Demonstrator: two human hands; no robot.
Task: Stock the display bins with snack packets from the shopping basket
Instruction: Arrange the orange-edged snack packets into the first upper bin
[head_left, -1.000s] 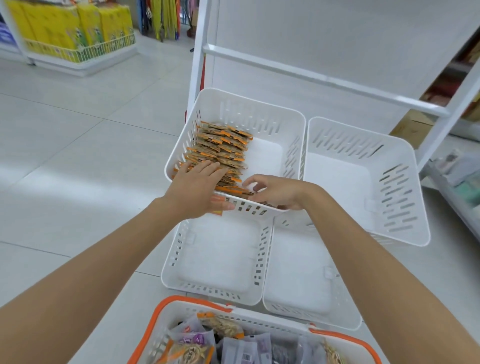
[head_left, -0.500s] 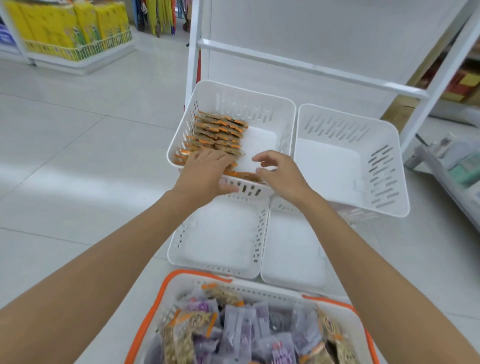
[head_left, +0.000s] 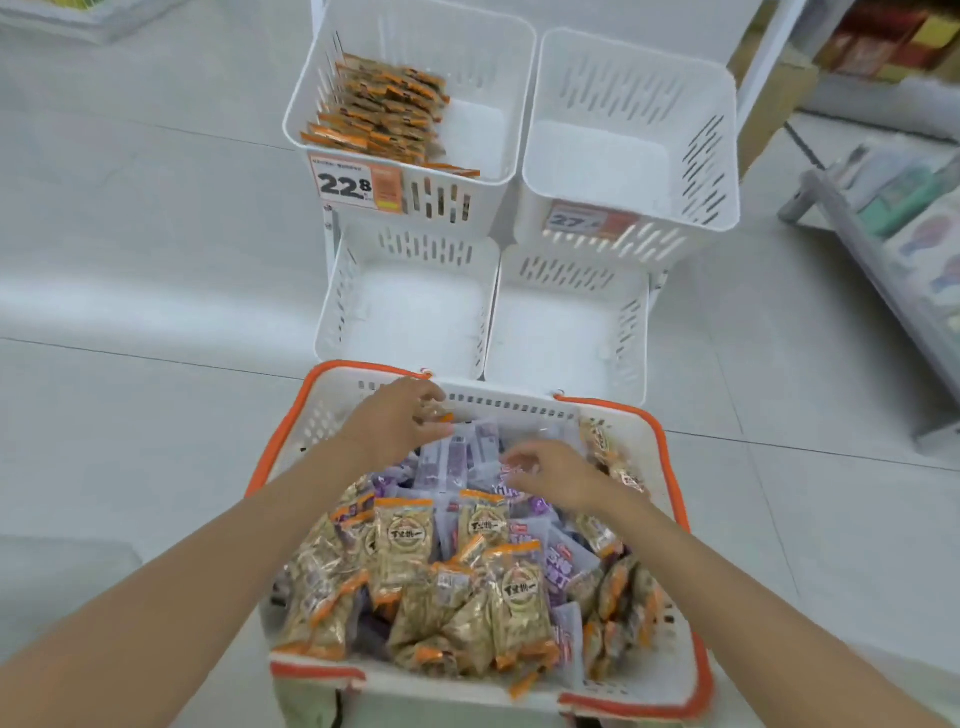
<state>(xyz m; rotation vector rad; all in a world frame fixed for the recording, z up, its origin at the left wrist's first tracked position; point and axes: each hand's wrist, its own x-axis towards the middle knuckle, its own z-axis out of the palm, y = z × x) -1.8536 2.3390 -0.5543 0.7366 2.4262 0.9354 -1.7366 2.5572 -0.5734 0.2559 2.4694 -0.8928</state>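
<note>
Orange-rimmed basket (head_left: 509, 402) sits close, full of packets (head_left: 405, 540), with gold ones near and purple ones (head_left: 452, 457) farther in. The left hand (head_left: 395, 423) is at the far wall, fingers bent. The right hand (head_left: 556, 475) is over the purple ones, fingers curled. It is too blurry to tell if either holds one. Four white bins (head_left: 410, 312) stand past the basket. The back left bin (head_left: 498, 62) holds orange packets (head_left: 384, 114).

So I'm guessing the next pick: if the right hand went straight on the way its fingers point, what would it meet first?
Probably the purple packets at the far end of the shopping basket, just ahead of the right hand; its height above them is unclear.
</note>
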